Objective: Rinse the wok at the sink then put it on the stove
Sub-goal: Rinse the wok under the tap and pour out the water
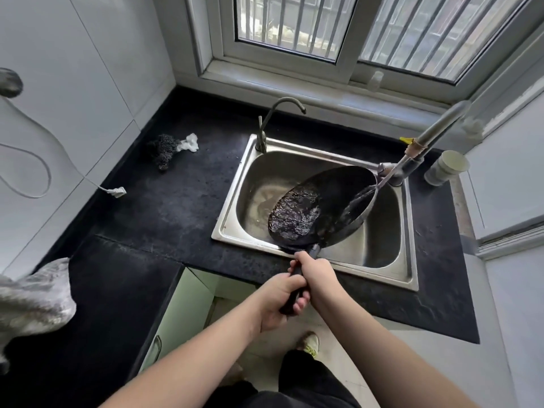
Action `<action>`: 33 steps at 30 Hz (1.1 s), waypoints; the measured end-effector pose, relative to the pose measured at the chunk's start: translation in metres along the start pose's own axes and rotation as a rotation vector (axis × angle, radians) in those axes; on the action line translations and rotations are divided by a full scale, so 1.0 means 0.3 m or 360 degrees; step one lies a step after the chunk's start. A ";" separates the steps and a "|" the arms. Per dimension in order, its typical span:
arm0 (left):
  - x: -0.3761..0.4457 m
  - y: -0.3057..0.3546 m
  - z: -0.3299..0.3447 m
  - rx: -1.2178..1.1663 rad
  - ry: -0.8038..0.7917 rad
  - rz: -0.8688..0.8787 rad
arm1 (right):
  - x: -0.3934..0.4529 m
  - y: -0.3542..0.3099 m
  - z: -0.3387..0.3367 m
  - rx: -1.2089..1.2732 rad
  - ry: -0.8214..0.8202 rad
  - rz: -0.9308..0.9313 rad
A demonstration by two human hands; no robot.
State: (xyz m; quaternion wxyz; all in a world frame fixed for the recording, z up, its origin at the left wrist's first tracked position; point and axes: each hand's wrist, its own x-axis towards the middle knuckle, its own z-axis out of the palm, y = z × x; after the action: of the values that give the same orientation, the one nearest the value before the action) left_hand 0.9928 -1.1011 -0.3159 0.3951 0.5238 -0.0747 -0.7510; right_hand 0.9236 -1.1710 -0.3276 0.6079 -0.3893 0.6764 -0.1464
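Daylight enters through the barred window (368, 30) at the top and fills the scene evenly and brightly. The steel sink (379, 254) shows soft glare; the black bench (176, 207) stays dark and matte. Wide-angle distortion bends the edges. The cloth (32, 298) at left is blurred.

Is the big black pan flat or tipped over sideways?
Tipped. The wok leans toward the left over the sink, water pooling at its low side, while both hands grip its handle.
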 end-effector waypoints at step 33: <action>-0.012 0.138 0.132 0.1108 0.0319 0.0085 | 0.067 -0.052 -0.058 0.1146 -0.0904 0.0689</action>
State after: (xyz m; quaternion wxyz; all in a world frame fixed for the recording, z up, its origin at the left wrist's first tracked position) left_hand 0.9810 -1.1387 -0.2742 0.2179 0.6958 -0.3004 -0.6150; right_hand 0.9134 -1.2001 -0.3277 0.8800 -0.0303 0.4561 -0.1294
